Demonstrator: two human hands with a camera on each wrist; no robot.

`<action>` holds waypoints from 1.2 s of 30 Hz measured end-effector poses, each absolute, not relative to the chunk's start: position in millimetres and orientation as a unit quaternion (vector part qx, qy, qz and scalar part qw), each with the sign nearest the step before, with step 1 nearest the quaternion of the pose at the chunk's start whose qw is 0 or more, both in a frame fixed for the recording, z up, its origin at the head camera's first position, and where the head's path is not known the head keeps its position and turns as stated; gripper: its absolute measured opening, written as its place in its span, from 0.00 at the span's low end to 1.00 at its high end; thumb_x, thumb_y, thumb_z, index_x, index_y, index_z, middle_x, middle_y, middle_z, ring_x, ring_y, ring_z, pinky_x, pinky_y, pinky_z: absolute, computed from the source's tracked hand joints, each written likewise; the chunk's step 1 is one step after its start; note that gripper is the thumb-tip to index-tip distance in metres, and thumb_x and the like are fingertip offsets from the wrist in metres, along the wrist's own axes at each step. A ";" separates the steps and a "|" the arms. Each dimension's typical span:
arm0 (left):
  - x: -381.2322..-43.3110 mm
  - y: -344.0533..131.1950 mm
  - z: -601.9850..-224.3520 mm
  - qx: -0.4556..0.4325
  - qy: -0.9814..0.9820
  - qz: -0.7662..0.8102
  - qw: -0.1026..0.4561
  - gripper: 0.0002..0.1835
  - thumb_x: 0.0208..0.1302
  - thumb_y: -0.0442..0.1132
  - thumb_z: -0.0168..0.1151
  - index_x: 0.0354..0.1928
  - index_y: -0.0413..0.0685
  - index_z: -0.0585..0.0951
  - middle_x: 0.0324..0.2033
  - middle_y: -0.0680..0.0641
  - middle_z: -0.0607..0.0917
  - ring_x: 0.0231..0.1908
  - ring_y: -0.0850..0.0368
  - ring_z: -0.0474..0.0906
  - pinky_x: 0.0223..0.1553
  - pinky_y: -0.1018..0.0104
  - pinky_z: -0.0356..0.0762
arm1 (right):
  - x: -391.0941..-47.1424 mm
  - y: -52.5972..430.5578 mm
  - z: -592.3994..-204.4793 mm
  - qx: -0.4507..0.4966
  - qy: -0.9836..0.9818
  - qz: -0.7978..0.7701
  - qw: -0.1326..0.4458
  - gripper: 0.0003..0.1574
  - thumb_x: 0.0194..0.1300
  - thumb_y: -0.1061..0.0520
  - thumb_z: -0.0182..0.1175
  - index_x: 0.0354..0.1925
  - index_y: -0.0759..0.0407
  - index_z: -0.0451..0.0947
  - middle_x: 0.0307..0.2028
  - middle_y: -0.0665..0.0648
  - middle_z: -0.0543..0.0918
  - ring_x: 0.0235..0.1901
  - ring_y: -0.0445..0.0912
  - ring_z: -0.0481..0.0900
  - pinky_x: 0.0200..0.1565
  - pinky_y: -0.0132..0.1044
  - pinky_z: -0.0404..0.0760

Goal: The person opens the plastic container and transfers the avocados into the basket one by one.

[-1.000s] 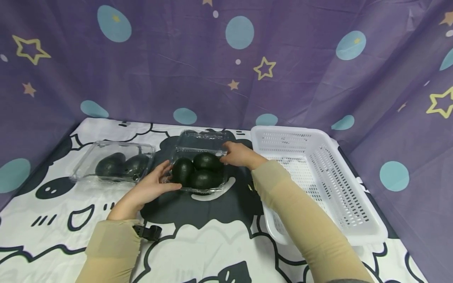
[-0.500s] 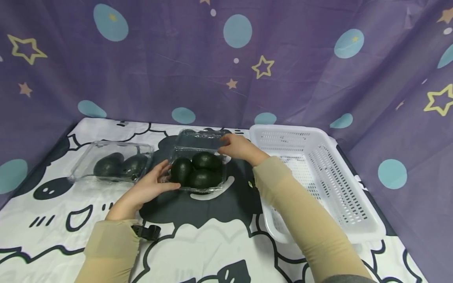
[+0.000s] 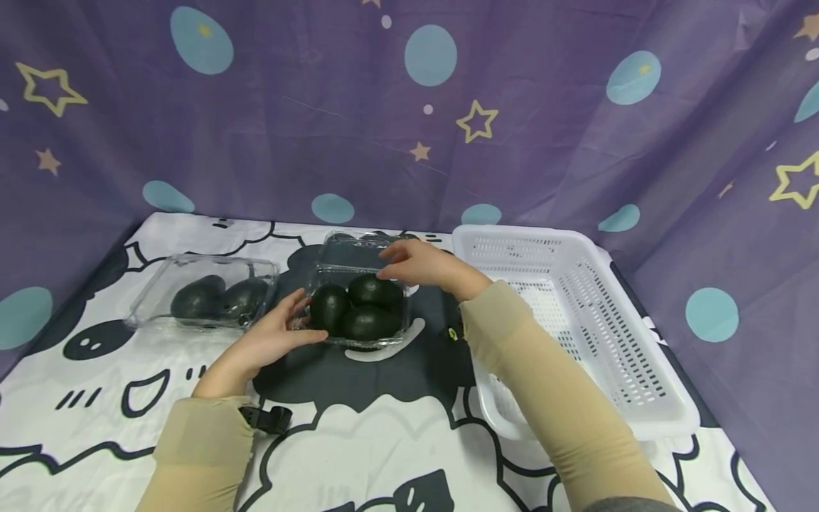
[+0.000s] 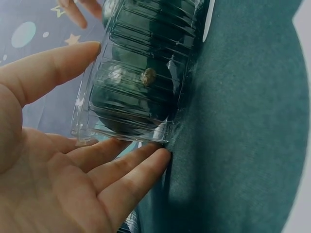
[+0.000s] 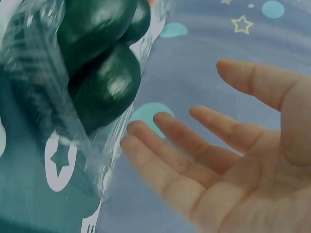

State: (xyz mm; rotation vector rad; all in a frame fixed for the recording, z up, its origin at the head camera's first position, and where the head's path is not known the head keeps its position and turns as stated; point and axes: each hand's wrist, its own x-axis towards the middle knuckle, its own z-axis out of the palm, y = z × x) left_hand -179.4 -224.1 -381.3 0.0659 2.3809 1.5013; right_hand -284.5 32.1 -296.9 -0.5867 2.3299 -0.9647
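In the head view, three dark green avocados [image 3: 367,323] lie in a clear plastic clamshell box [image 3: 377,344] with its lid [image 3: 355,250] folded back. My left hand [image 3: 271,334] is at the box's left side. Its thumb touches the front edge and its extended fingers lie along the side wall, as the left wrist view also shows. Above the back right avocado hovers my right hand [image 3: 425,267]. In the right wrist view its fingers [image 5: 170,182] are spread and relaxed, holding nothing, apart from the avocados [image 5: 109,90].
Left of the box stands another clear clamshell [image 3: 148,295] with two avocados [image 3: 200,297] inside. A large white perforated basket [image 3: 659,419] occupies the right side, under my right forearm. Behind the table hangs a purple patterned curtain [image 3: 288,142].
My right hand has left the right edge of the box and moved up and left over the back avocado. My left hand stays in place.
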 end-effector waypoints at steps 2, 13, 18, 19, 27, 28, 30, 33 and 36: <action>-180.0 -223.9 -381.0 0.023 0.834 0.526 0.165 0.57 0.66 0.47 0.65 0.78 0.42 0.32 0.77 0.32 0.43 0.74 0.29 0.48 0.70 0.32 0.53 | -281.9 30.4 -295.3 -0.220 0.858 -0.367 0.284 0.31 0.72 0.50 0.58 0.69 0.54 0.68 0.63 0.60 0.75 0.58 0.56 0.78 0.57 0.50 0.80; -182.1 -226.7 -382.6 0.025 0.831 0.529 0.169 0.57 0.66 0.49 0.65 0.78 0.43 0.32 0.77 0.32 0.43 0.74 0.28 0.47 0.69 0.31 0.54 | -264.3 18.0 -294.6 -0.256 0.826 -0.368 0.343 0.29 0.72 0.49 0.58 0.69 0.50 0.69 0.63 0.54 0.76 0.57 0.53 0.77 0.54 0.47 0.81; -183.2 -226.7 -384.1 0.025 0.830 0.530 0.170 0.58 0.66 0.49 0.65 0.78 0.43 0.32 0.77 0.32 0.43 0.74 0.29 0.48 0.69 0.31 0.54 | -258.3 12.2 -297.4 -0.265 0.836 -0.326 0.352 0.29 0.72 0.49 0.58 0.69 0.49 0.70 0.64 0.55 0.76 0.61 0.51 0.75 0.54 0.49 0.81; -183.3 -226.5 -384.3 0.026 0.830 0.531 0.170 0.58 0.66 0.49 0.65 0.78 0.43 0.32 0.77 0.32 0.43 0.74 0.29 0.48 0.69 0.31 0.55 | -257.7 11.2 -298.3 -0.267 0.839 -0.316 0.354 0.30 0.72 0.49 0.58 0.69 0.50 0.69 0.65 0.55 0.76 0.62 0.51 0.74 0.54 0.49 0.81; -182.0 -225.4 -383.1 0.024 0.828 0.532 0.173 0.58 0.66 0.48 0.65 0.78 0.43 0.31 0.77 0.33 0.43 0.74 0.29 0.48 0.69 0.31 0.55 | -256.3 4.9 -307.9 -0.286 0.852 -0.275 0.340 0.29 0.71 0.53 0.59 0.68 0.53 0.71 0.63 0.58 0.78 0.62 0.51 0.76 0.55 0.47 0.81; -181.9 -225.5 -383.0 0.024 0.828 0.532 0.173 0.58 0.66 0.48 0.65 0.78 0.43 0.31 0.77 0.32 0.43 0.74 0.29 0.48 0.69 0.31 0.55 | -256.3 4.2 -309.4 -0.290 0.854 -0.273 0.336 0.28 0.71 0.53 0.59 0.68 0.54 0.71 0.62 0.58 0.78 0.61 0.51 0.76 0.56 0.46 0.80; -181.7 -225.7 -382.9 0.025 0.828 0.532 0.174 0.58 0.67 0.48 0.65 0.78 0.43 0.31 0.77 0.32 0.43 0.74 0.29 0.47 0.69 0.31 0.56 | -256.4 2.9 -312.3 -0.295 0.857 -0.270 0.325 0.28 0.71 0.53 0.59 0.67 0.55 0.71 0.61 0.58 0.79 0.60 0.51 0.77 0.57 0.45 0.80; -181.5 -226.2 -382.9 0.027 0.828 0.532 0.175 0.57 0.67 0.48 0.65 0.78 0.43 0.31 0.77 0.32 0.42 0.74 0.28 0.47 0.69 0.31 0.55 | -257.0 1.2 -316.6 -0.300 0.863 -0.263 0.310 0.28 0.71 0.53 0.60 0.67 0.55 0.72 0.60 0.58 0.81 0.59 0.50 0.78 0.58 0.43 0.79; -181.3 -227.0 -383.1 0.029 0.828 0.531 0.176 0.57 0.67 0.48 0.64 0.78 0.43 0.31 0.77 0.32 0.42 0.74 0.28 0.46 0.69 0.31 0.55 | -257.6 -0.5 -319.3 -0.306 0.871 -0.246 0.295 0.28 0.70 0.51 0.61 0.66 0.53 0.73 0.60 0.57 0.81 0.59 0.49 0.79 0.57 0.42 0.80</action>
